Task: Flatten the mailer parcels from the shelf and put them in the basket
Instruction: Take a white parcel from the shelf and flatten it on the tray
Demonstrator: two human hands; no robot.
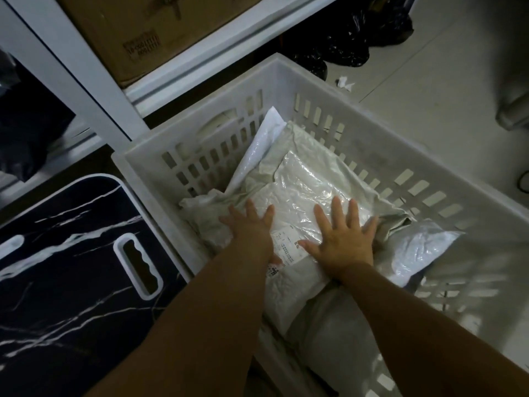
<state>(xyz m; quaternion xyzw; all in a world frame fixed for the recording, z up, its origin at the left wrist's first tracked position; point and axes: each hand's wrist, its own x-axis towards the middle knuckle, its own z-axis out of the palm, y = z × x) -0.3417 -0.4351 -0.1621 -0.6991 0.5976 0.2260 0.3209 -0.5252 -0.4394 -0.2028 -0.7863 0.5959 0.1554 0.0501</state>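
Your left hand (248, 224) and right hand (342, 239) both lie flat with fingers straight and spread, palms down on the top parcel in the basket, gripping nothing. The left hand presses the parcel's left side, where crumpled grey-white plastic bunches up near the basket's left wall; the right hand presses just right of the white printed shipping label (282, 247), which shows between your two wrists.

You are looking down at a pale tiled floor (429, 90) in a dim room. The white slotted plastic basket (323, 81) stands on it, its far-left corner close to a white metal shelf frame (94, 81) that carries a brown cardboard box (128, 32). Black plastic bags (357, 32) lie on the floor beyond the basket's far wall, with a scrap of white paper (345, 83) near them. A black board with white marble veining and a white-rimmed handle slot (71, 267) lies beside the basket's left wall.

The glossy white plastic mailer parcel (309, 181) under your hands lies inside the basket, on top of other pale mailers. Its long axis runs from the near wall towards the far wall, angled a little rightwards. A white mailer (257, 147) leans against the far-left wall behind it, and a silvery-white mailer (423, 250) lies by the right wall.
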